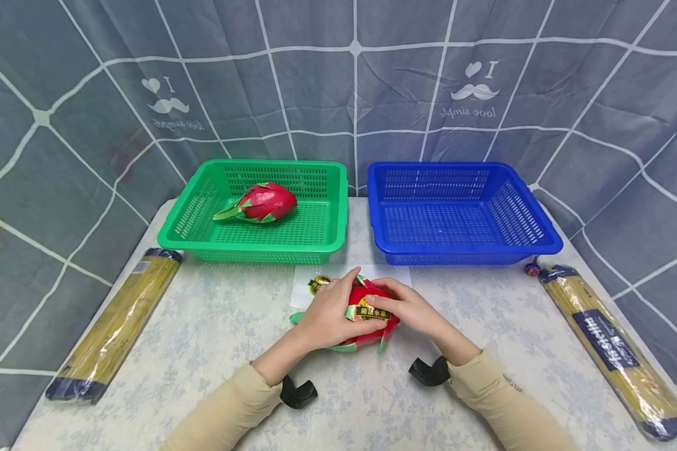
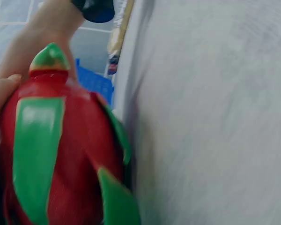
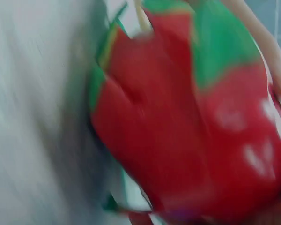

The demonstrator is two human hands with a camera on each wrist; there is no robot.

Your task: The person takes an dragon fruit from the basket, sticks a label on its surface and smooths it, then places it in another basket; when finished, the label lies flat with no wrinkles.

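Observation:
A red dragon fruit (image 1: 368, 340) with green scales lies on its side between both hands, close over the table. My left hand (image 1: 330, 313) grips it from the left, its thumb stretched across the front beside the label. From the right, my right hand (image 1: 409, 307) holds the fruit, with its thumb at a black-and-gold label (image 1: 372, 312) on the skin. In the left wrist view the fruit (image 2: 77, 154) shows its stubby green-tipped end. The right wrist view is filled by the blurred fruit (image 3: 178, 126). Behind the hands lies a white sheet (image 1: 303, 293) bearing another black-and-gold label (image 1: 318, 285).
A green basket (image 1: 338, 235) at back left contains another dragon fruit (image 1: 267, 203). Beside it stands a blue basket (image 1: 468, 258). Long packs of yellow sticks, one left (image 1: 121, 319) and one right (image 1: 615, 351), flank the table. A small wrapped lollipop (image 1: 533, 269) lies near the blue basket.

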